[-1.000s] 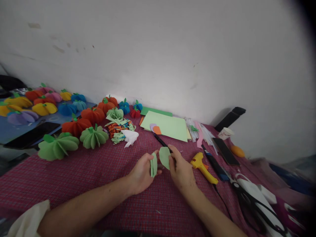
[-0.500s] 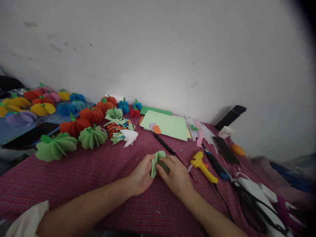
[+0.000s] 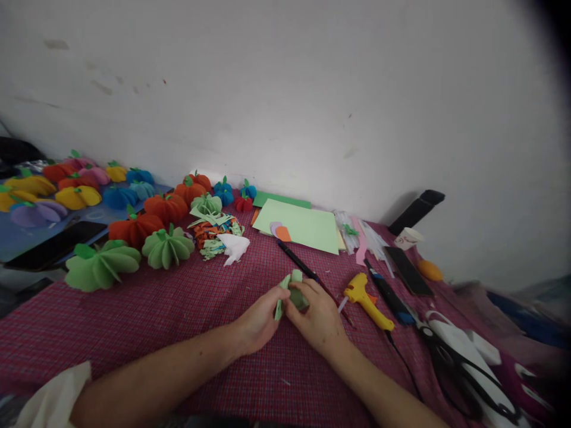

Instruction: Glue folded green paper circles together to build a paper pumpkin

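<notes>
Between my two hands, over the front middle of the cloth, is a small bundle of folded light green paper (image 3: 296,277). My left hand (image 3: 261,321) is closed on its left side, thumb along the upper edge. The fingers of my right hand (image 3: 319,312) are curled round its right side, hiding part of it. Behind my hands lies a black pen (image 3: 295,258). To the right of my right hand rests a yellow hot glue gun (image 3: 368,302), its nozzle pointing left toward that hand.
Finished paper pumpkins (image 3: 167,246) stand in several colours at the left. Paper scraps (image 3: 214,232) and a crumpled white tissue (image 3: 234,246) lie behind. Light green sheets (image 3: 307,224) are stacked near the wall. At right are a utility knife (image 3: 390,297), scissors (image 3: 464,362) and a phone (image 3: 408,270).
The green paper bundle has turned and its layers have spread a little between my hands. My left thumb has moved over its upper edge. The other things have stayed put.
</notes>
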`<state>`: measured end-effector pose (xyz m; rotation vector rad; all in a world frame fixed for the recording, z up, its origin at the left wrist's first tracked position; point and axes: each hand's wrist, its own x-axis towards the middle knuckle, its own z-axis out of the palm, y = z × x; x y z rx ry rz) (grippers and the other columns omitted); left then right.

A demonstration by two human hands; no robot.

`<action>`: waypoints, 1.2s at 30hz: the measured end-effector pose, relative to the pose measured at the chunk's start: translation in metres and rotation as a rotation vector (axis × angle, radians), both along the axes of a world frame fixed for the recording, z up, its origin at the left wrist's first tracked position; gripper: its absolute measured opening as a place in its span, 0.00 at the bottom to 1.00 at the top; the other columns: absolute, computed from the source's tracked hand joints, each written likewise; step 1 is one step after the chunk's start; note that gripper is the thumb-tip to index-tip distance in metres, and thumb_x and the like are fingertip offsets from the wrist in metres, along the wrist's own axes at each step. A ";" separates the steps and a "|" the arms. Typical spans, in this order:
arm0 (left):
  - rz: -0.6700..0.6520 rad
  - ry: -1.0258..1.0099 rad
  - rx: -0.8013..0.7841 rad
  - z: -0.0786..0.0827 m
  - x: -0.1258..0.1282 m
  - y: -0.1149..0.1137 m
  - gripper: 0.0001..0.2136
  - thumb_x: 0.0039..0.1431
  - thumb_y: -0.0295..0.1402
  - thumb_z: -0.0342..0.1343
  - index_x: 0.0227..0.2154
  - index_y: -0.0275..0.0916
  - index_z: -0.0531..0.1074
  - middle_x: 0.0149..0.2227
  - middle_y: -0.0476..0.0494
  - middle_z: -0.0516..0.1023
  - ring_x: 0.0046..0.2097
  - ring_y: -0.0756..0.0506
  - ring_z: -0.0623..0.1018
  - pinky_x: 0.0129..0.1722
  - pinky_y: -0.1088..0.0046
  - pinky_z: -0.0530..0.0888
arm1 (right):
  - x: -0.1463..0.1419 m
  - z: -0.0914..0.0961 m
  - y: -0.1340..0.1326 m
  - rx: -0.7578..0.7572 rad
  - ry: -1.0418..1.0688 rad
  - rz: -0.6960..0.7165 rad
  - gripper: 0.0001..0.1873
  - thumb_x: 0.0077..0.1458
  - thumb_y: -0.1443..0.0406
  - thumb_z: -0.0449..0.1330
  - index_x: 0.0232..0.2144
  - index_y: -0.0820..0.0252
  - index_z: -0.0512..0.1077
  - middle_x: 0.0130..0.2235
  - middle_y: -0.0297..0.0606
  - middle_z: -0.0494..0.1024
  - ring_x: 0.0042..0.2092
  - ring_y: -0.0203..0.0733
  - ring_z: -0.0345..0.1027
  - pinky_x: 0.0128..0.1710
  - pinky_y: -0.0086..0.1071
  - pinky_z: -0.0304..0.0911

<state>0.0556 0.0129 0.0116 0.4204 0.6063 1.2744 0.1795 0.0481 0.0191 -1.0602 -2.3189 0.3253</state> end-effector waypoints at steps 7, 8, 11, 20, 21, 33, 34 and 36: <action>0.130 -0.025 -0.100 0.000 0.000 0.005 0.10 0.54 0.27 0.46 0.34 0.35 0.72 0.32 0.45 0.76 0.41 0.46 0.74 0.49 0.69 0.65 | -0.001 -0.001 0.000 -0.026 0.045 -0.005 0.14 0.51 0.65 0.58 0.41 0.63 0.71 0.40 0.43 0.73 0.42 0.44 0.68 0.46 0.37 0.65; 0.137 -0.020 -0.103 0.000 0.000 0.005 0.10 0.55 0.28 0.46 0.34 0.35 0.72 0.32 0.45 0.77 0.41 0.46 0.74 0.49 0.69 0.65 | -0.001 -0.001 0.000 -0.030 0.051 -0.004 0.14 0.51 0.64 0.58 0.41 0.62 0.71 0.40 0.43 0.73 0.42 0.44 0.68 0.45 0.36 0.65; 0.122 -0.026 -0.084 -0.001 0.000 0.005 0.10 0.56 0.28 0.47 0.36 0.34 0.72 0.35 0.44 0.77 0.43 0.46 0.74 0.51 0.70 0.65 | -0.001 -0.001 0.001 -0.043 0.061 -0.009 0.13 0.51 0.64 0.58 0.41 0.62 0.72 0.39 0.42 0.73 0.41 0.43 0.68 0.44 0.36 0.65; 0.150 -0.043 -0.070 -0.002 0.002 0.004 0.13 0.56 0.30 0.48 0.42 0.34 0.72 0.42 0.41 0.77 0.47 0.46 0.73 0.53 0.69 0.63 | 0.000 -0.001 0.002 -0.066 0.101 0.000 0.14 0.51 0.63 0.59 0.41 0.61 0.72 0.41 0.43 0.73 0.42 0.44 0.68 0.44 0.36 0.64; 0.151 -0.023 -0.057 -0.003 0.002 0.004 0.13 0.56 0.30 0.49 0.41 0.34 0.72 0.41 0.42 0.77 0.46 0.45 0.73 0.52 0.69 0.64 | 0.000 -0.001 0.001 -0.068 0.110 0.005 0.14 0.51 0.63 0.59 0.41 0.61 0.72 0.40 0.43 0.73 0.42 0.44 0.68 0.44 0.36 0.64; 0.180 0.119 -0.010 -0.006 0.003 0.003 0.11 0.52 0.33 0.54 0.35 0.33 0.75 0.35 0.41 0.79 0.40 0.45 0.75 0.44 0.69 0.67 | 0.003 0.001 0.009 -0.229 0.273 0.069 0.18 0.60 0.62 0.48 0.22 0.60 0.67 0.26 0.33 0.67 0.29 0.36 0.62 0.31 0.28 0.57; 0.180 0.112 -0.009 -0.006 0.003 0.003 0.11 0.52 0.32 0.53 0.36 0.33 0.75 0.35 0.41 0.79 0.40 0.45 0.75 0.43 0.69 0.67 | 0.004 0.001 0.010 -0.255 0.286 0.060 0.18 0.60 0.61 0.48 0.21 0.60 0.66 0.25 0.32 0.66 0.28 0.36 0.60 0.29 0.28 0.56; 0.182 0.104 -0.012 -0.005 0.002 0.004 0.12 0.53 0.32 0.52 0.39 0.33 0.74 0.35 0.42 0.80 0.39 0.45 0.76 0.43 0.70 0.68 | 0.005 0.001 0.013 -0.319 0.316 0.038 0.18 0.59 0.60 0.48 0.20 0.60 0.64 0.23 0.31 0.63 0.27 0.35 0.58 0.27 0.27 0.54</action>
